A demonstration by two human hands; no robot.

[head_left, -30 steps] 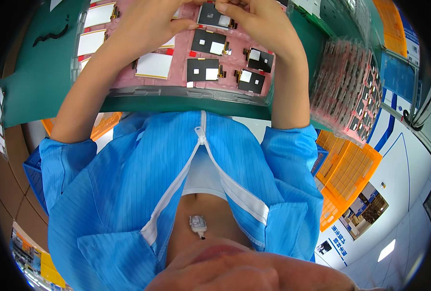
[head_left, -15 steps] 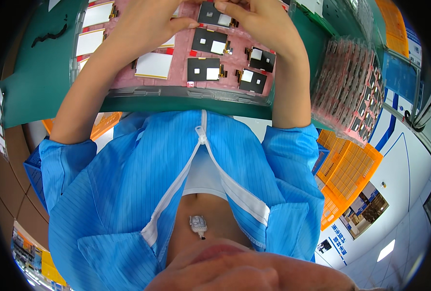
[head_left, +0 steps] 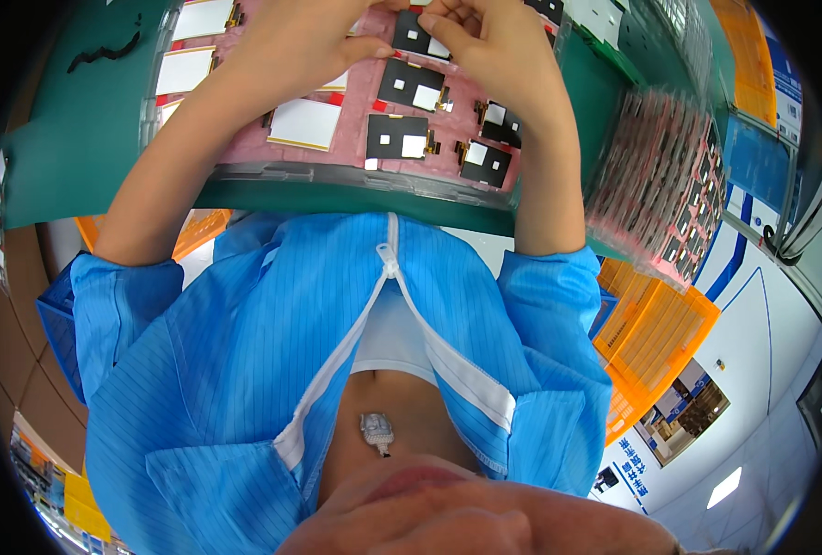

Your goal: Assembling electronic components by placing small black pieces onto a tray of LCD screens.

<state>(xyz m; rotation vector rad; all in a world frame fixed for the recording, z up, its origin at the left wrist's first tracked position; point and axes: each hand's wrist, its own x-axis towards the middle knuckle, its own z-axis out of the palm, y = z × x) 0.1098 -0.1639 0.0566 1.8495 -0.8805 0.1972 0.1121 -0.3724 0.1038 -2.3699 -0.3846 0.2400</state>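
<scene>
A clear tray with a pink lining point(head_left: 360, 109) holds rows of small display panels, some white, some black-backed with white squares and gold ribbon tails. My left hand point(head_left: 323, 37) hovers over its middle, thumb stretched toward the black panels and apart from the forefinger. The upper edge cuts off its other fingers. With curled fingers, my right hand point(head_left: 494, 42) has its thumb tip at the edge of a black-backed panel point(head_left: 411, 37). Whatever sits between those fingertips is too small to make out. Nearer me lie another black-backed panel point(head_left: 397, 137) and a white panel point(head_left: 304, 124).
The tray rests on a green table point(head_left: 78, 139). A tall stack of similar pink-lined trays point(head_left: 656, 176) stands at the right. Below it is an orange crate point(head_left: 656, 324); a blue crate point(head_left: 59, 319) is at lower left. A black strip point(head_left: 104, 55) lies at far left.
The tray appears slightly lower and farther right in the view. My right hand's fingers have curled in more, and its thumb has come down onto the black panel's edge.
</scene>
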